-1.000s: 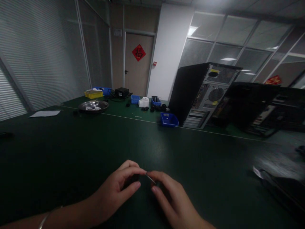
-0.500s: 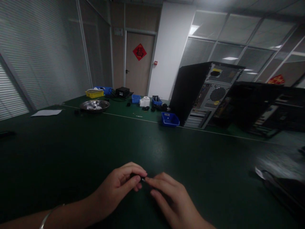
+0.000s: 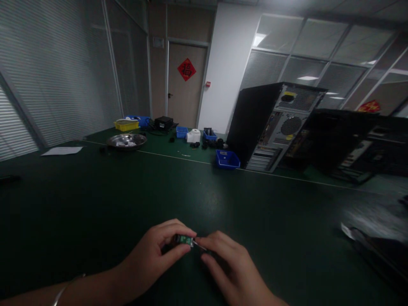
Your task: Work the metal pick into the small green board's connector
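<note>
My left hand [image 3: 162, 244] is closed, with thumb and fingertips pinching a small green circuit board [image 3: 185, 240] by its edges. Its right end looks pale and metallic, and its left end disappears into dark shadow inside the fingers. My right hand [image 3: 234, 259] comes in from the right, fingers bent. Between its fingertips is a thin, dark piece with a light edge [image 3: 200, 245], whose left tip meets or nearly meets the board's metallic end. Whether they are joined I cannot tell. Both hands are just above the dark green table [image 3: 127, 199].
Beyond the hands stand a blue tray [image 3: 227, 160] and a black computer tower [image 3: 270, 127]. A metal bowl [image 3: 126, 143] and white paper [image 3: 62, 151] lie far left. Plastic bags with dark contents [image 3: 376, 242] are at right, and a dark object [image 3: 9, 179] at left.
The board has turned in my left fingers, so its green face now shows. The thin piece between my right fingertips has come into view. Both hands stay in nearly the same place.
</note>
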A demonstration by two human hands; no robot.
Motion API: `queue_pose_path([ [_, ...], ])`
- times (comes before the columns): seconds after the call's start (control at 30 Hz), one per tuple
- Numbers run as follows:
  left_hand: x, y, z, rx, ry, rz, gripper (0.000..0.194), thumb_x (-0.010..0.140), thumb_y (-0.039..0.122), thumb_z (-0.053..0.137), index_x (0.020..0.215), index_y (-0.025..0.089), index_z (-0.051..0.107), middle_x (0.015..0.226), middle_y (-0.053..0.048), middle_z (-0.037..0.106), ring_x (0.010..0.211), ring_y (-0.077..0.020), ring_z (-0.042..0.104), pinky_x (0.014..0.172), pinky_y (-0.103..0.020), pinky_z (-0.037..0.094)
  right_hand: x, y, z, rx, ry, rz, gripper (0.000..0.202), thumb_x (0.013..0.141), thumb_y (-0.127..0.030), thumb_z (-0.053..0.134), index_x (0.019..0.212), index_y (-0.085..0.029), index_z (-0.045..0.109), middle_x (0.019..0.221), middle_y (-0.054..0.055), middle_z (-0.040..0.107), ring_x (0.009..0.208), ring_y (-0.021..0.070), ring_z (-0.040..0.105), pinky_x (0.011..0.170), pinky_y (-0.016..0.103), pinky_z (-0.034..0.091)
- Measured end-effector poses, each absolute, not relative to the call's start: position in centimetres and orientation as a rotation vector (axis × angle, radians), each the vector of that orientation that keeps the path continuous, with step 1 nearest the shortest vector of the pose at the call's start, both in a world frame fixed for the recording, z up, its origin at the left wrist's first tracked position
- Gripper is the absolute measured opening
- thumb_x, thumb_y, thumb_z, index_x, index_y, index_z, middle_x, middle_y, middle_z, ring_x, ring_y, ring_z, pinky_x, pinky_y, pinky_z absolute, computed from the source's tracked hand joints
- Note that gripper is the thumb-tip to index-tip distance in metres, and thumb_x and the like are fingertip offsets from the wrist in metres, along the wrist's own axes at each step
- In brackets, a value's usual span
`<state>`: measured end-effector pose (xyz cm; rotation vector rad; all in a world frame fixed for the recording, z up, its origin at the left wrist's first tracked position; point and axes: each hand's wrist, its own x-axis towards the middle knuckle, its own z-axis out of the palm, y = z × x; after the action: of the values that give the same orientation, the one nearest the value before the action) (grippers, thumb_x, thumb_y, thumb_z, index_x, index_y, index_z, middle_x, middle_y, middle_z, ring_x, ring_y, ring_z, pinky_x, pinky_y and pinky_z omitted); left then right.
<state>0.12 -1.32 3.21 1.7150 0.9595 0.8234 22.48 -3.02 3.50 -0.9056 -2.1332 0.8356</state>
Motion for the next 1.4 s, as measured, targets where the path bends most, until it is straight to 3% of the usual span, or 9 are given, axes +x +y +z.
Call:
queue_pose_path([
  [0.2,0.2,-1.6,3.9,1.837,0.950,0.851,0.023,0.088,0.013,0.064,0.105,0.024,0.074,0.100,-0.004,0.069,0.096,-0.0219,0.066,0.086,-0.033,0.051,22.6,-3.1,3.5,-0.902,-2.137,0.845,0.026,0.095,-0.014,0.053,0.116,-0.023,0.065,0.102,0.007,0.068,0.090,0.0183,0.066,0.078,0.027,0.052],
  [0.47,-0.2,-1.1,2.8,1.693,0.928,0.813,0.021,0.086,0.019,0.067,0.104,0.028,0.076,0.095,-0.003,0.067,0.086,-0.0210,0.065,0.075,-0.031,0.050,22.7,-3.0,3.3,-0.876,-2.141,0.848,0.025,0.096,-0.015,0.053,0.116,-0.023,0.064,0.100,0.007,0.068,0.089,0.0183,0.065,0.077,0.027,0.051],
  [0.93,0.2,-0.8,2.2,1.408,0.747,0.895,0.024,0.081,0.013,0.071,0.098,0.028,0.079,0.088,0.000,0.064,0.082,-0.0166,0.061,0.074,-0.028,0.046,22.4,-3.1,3.2,-0.871,-2.098,0.840,0.021,0.094,-0.014,0.055,0.111,-0.021,0.066,0.095,0.007,0.069,0.086,0.0185,0.066,0.076,0.027,0.051],
  [1.4,0.0,-0.3,2.0,1.480,0.771,0.881,0.025,0.081,0.015,0.072,0.101,0.028,0.078,0.090,-0.001,0.064,0.085,-0.0187,0.061,0.077,-0.031,0.046,22.6,-3.0,3.0,-0.850,-2.095,0.851,0.016,0.092,-0.013,0.058,0.105,-0.017,0.066,0.096,0.009,0.070,0.087,0.0180,0.067,0.077,0.026,0.051],
])
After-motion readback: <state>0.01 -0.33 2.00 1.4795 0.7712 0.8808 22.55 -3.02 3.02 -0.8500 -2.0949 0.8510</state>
